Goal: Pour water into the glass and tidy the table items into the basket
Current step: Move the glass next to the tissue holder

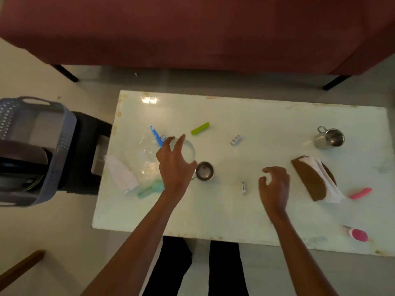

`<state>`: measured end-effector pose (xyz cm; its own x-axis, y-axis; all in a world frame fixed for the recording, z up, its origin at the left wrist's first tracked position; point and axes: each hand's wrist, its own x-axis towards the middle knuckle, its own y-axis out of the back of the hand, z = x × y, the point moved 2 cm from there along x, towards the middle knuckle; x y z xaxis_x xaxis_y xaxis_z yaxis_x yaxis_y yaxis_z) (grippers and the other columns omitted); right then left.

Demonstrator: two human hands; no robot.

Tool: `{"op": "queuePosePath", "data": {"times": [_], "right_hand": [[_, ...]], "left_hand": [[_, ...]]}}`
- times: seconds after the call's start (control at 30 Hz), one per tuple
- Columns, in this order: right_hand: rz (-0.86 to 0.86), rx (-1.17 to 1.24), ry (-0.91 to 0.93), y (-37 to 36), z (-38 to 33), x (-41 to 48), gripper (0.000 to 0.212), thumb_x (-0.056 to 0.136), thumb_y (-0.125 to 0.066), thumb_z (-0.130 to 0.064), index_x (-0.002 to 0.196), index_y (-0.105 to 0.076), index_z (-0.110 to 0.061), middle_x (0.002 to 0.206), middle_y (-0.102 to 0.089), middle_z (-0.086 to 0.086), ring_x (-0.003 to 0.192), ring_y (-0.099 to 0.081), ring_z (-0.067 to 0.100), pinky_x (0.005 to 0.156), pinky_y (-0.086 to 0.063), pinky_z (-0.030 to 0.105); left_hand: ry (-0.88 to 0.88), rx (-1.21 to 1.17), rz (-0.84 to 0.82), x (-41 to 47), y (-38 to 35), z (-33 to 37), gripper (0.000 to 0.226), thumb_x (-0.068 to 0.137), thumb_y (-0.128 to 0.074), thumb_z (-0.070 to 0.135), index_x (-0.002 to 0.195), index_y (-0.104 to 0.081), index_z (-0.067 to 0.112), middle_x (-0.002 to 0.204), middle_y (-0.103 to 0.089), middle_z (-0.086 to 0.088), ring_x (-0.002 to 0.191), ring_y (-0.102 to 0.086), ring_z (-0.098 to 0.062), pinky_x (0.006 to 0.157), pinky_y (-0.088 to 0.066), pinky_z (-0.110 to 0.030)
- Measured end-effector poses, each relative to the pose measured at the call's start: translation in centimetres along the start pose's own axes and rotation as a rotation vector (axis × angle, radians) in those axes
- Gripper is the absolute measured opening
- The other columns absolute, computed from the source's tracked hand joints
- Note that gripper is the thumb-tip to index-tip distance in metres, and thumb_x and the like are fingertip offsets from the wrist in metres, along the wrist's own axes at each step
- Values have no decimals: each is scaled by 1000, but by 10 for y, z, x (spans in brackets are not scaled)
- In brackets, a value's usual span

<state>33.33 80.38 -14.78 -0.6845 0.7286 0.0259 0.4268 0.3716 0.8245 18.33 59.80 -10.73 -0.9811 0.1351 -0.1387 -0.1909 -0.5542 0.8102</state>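
I've got the white table: clear glass right at my left fingers, small steel cup just beside them, a battery lying near my right fingers.

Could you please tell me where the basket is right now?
In the head view, the basket stands off the table's left end, on a dark stand.

Glossy pale table, shiny metal cup, perforated plastic basket, seemingly clear glass

Red sofa behind, wood stick btm-left.
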Motion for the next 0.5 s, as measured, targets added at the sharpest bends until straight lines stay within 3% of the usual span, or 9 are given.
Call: {"op": "queuePosePath", "data": {"times": [0.1,0.17,0.23,0.37,0.5], "right_hand": [[78,-189,-5,31,36,35,30,68,-47,-12,90,-65,-2,96,-64,21,94,-58,42,84,-41,42],[53,-283,-127,48,60,51,33,69,-59,-13,102,-63,-4,111,-58,23,103,-51,45,86,-41,50],[-31,-338,-262,60,86,62,49,72,-72,-17,117,-56,-7,128,-47,23,116,-42,45,94,-35,54],[-244,-395,-387,77,129,73,72,76,-70,-33,136,-34,-15,143,-30,19,131,-26,42,107,-19,57],[-320,-379,-420,78,148,72,83,73,-72,-37,140,-27,-18,143,-35,18,129,-34,41,108,-15,58]], "left_hand": [[-79,56,-47,29,-18,36,73,71,-75,21,136,-44,27,141,-38,-3,125,-38,-28,89,-44,-35],[-104,56,-105,47,-35,56,73,72,-76,23,137,-42,27,142,-35,-3,127,-36,-28,89,-46,-34],[-119,33,-160,63,-54,72,75,71,-77,24,137,-41,27,143,-34,-2,127,-34,-28,88,-49,-39],[-107,21,-261,93,-94,100,79,69,-78,22,139,-40,26,144,-34,-3,129,-35,-31,89,-48,-42],[-84,39,-328,115,-128,113,82,68,-79,25,140,-39,27,144,-34,-4,128,-35,-34,96,-44,-46]]}}
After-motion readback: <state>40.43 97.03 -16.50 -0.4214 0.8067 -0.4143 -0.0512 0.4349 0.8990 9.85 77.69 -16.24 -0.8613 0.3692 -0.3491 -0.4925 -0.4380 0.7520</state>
